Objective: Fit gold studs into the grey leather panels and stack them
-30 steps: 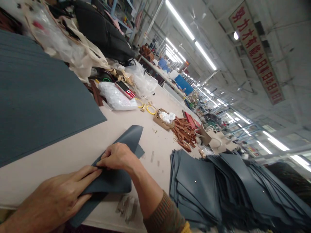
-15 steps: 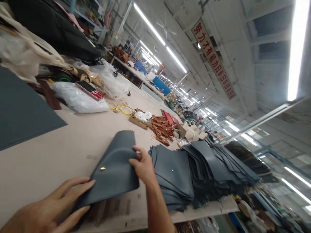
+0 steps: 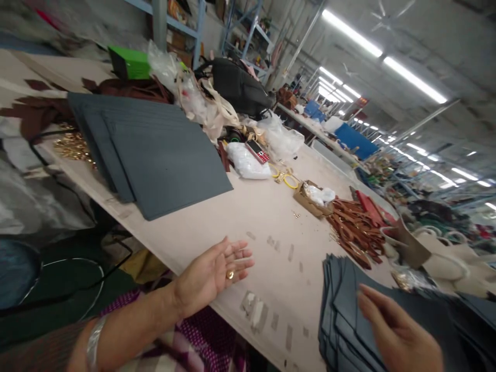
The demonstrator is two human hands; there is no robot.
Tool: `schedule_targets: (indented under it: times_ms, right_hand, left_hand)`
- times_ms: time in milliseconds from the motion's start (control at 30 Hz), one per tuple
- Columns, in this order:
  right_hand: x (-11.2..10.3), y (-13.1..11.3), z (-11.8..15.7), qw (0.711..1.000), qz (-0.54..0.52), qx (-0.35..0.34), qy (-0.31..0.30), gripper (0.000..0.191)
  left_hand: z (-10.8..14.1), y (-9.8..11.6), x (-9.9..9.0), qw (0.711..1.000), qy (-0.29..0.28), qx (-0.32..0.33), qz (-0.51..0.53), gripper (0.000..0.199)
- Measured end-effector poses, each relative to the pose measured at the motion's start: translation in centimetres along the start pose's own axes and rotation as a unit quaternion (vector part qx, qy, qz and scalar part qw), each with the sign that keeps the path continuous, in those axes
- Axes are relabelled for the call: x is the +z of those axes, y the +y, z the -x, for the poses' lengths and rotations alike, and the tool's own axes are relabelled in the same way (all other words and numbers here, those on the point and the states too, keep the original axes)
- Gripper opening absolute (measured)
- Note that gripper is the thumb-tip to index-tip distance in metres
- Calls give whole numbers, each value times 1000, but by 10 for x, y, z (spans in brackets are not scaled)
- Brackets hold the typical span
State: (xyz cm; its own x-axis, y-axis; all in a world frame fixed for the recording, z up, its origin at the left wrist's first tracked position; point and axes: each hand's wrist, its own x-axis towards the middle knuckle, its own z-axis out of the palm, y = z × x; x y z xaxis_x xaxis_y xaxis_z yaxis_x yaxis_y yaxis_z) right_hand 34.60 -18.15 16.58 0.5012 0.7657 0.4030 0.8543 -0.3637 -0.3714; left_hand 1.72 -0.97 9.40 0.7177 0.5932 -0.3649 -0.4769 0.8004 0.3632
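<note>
My left hand (image 3: 213, 271) is palm up over the table's near edge, its fingers stretched out and slightly curled. A small gold metal fitting (image 3: 230, 275) lies on those fingers. At the lower right, my right hand (image 3: 399, 328) is over a pile of dark grey leather-like panels (image 3: 341, 315). Its thumb and forefinger tips are close together, but blur hides whether a panel is between them. Farther left, a stack of flat dark grey panels (image 3: 166, 160) lies on the table (image 3: 271, 222).
Behind the bare stretch of table are a cardboard box (image 3: 310, 204) with white plastic, brown straps (image 3: 352, 227), yellow rings (image 3: 290, 181) and a red phone (image 3: 258, 151) on a white bag. Gold fittings (image 3: 73, 144) are heaped at the left edge.
The view has swung left. The panel with the gold fitting is no longer between my hands. My right hand has moved onto the right pile; my left hand has turned palm up.
</note>
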Motion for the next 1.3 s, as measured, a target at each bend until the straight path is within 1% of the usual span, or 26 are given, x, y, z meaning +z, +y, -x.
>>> schedule_targets:
  times_ms: [33, 67, 100, 133, 167, 200, 267, 333, 400, 567, 767, 967, 1033, 1167, 1300]
  right_hand:
    - [26, -39, 9, 997, -41, -51, -33, 26]
    - [51, -77, 17, 988, -89, -112, -65, 21]
    - [73, -110, 24, 973, -131, -165, -94, 18]
    - [91, -138, 31, 956, -163, -213, -118, 18]
    - [106, -160, 36, 940, -181, -255, -135, 20]
    - [118, -176, 40, 928, -185, -291, -144, 21]
    - [133, -194, 45, 913, -168, -344, -144, 22]
    - [143, -201, 45, 906, -145, -374, -136, 22]
    - [149, -202, 43, 904, -140, -382, -135, 22]
    - [158, -210, 39, 912, -160, -349, -147, 22]
    - [161, -222, 35, 915, -185, -295, -202, 24]
    - [166, -231, 30, 910, -174, -303, -223, 27]
    - [169, -234, 31, 912, -166, -310, -212, 27]
    - [178, -241, 34, 923, -139, -322, -157, 24]
    - [190, -249, 36, 927, -114, -335, -122, 22]
  left_hand:
    - [1, 0, 0, 1000, -2, 3, 3, 48]
    - [1, 0, 0, 1000, -5, 6, 6, 48]
    - [2, 0, 0, 1000, -8, 10, 11, 49]
    - [3, 1, 0, 1000, -10, 14, 14, 49]
    - [4, 2, -1, 1000, -12, 18, 15, 50]
    - [4, 4, -2, 1000, -14, 23, 14, 51]
    - [5, 8, -5, 999, -19, 34, 7, 52]
    - [5, 11, -10, 998, -26, 51, 0, 51]
    - [5, 14, -15, 997, -33, 73, -3, 50]
    - [7, 17, -25, 993, -43, 105, -20, 50]
    - [7, 21, -26, 993, -21, 114, -1, 48]
    - [4, 25, -27, 990, 0, 138, 26, 45]
    - [6, 26, -24, 989, 16, 144, 27, 44]
    - [9, 29, -20, 986, 43, 160, 30, 41]
    - [7, 34, -24, 983, 53, 174, 25, 39]
